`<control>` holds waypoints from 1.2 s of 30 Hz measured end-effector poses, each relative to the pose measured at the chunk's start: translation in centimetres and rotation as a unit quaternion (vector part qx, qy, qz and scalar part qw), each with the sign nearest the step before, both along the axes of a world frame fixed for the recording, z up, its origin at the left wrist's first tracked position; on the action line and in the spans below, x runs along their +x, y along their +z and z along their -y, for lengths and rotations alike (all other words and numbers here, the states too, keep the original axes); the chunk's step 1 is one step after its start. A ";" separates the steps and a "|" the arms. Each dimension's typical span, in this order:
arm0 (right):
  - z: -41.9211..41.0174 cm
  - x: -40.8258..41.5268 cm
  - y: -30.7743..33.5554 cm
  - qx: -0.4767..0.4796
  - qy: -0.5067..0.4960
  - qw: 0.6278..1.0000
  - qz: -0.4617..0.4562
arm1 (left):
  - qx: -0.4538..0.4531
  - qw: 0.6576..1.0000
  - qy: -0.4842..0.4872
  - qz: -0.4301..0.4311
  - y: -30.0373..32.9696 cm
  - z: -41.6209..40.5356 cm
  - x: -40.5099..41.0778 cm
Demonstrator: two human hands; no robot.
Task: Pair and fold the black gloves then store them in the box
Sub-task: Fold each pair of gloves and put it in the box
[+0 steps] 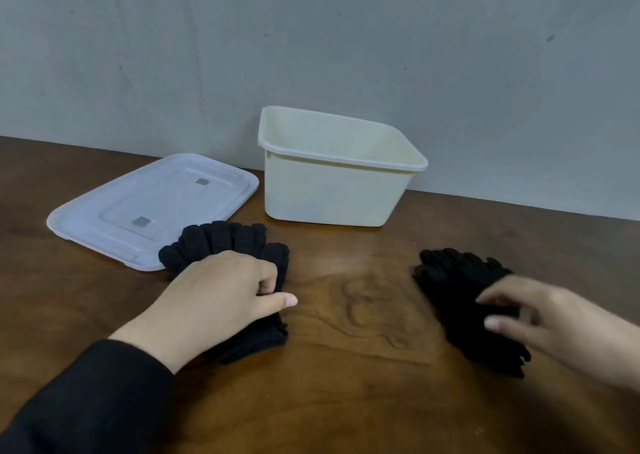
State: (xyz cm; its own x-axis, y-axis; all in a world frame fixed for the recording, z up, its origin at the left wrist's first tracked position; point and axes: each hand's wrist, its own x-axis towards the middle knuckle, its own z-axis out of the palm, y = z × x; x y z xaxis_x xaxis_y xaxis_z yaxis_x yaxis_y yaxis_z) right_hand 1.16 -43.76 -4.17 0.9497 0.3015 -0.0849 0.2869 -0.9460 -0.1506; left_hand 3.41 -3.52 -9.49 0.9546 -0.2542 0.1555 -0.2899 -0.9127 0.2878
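Note:
Two heaps of black gloves lie on the wooden table. The left heap (225,242) has its fingers fanned out towards the lid, and my left hand (221,291) grips its middle with curled fingers and the thumb pointing right. The right heap (450,280) lies at the right, and my right hand (530,311) rests on its near part with fingers bent over the fabric; whether they pinch it is unclear. The cream plastic box (329,190) stands open and empty at the back centre, against the wall.
A translucent white lid (138,207) lies flat on the table left of the box, touching the left gloves' fingertips. Bare wooden table (353,301) spreads between the two heaps. A grey wall closes the back.

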 end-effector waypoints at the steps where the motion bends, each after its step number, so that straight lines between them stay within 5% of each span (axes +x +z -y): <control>1: 1.0 -0.6 -0.6 -0.006 0.009 0.999 -0.036 | 0.004 1.000 0.001 -0.001 0.0 0.0 0.0; 14: 3.1 -1.5 -2.5 0.026 -0.047 0.996 0.065 | -0.017 0.990 -0.066 -0.122 2.2 -0.6 -1.8; 18: 2.3 -1.1 -0.9 0.110 -0.124 0.956 0.242 | -0.021 0.982 -0.098 -0.161 2.4 -1.2 -2.2; 21: 0.7 -0.9 2.0 0.208 -0.175 0.920 0.284 | -0.030 0.980 -0.112 -0.160 2.4 -1.7 -2.2; 30: -8.6 2.0 5.7 0.371 -0.151 0.912 0.090 | -0.010 0.984 -0.105 -0.144 2.4 -1.6 -2.1; 36: -12.6 1.1 3.7 0.377 -0.104 0.877 0.280 | -0.026 0.993 -0.061 -0.100 3.1 -1.3 -2.3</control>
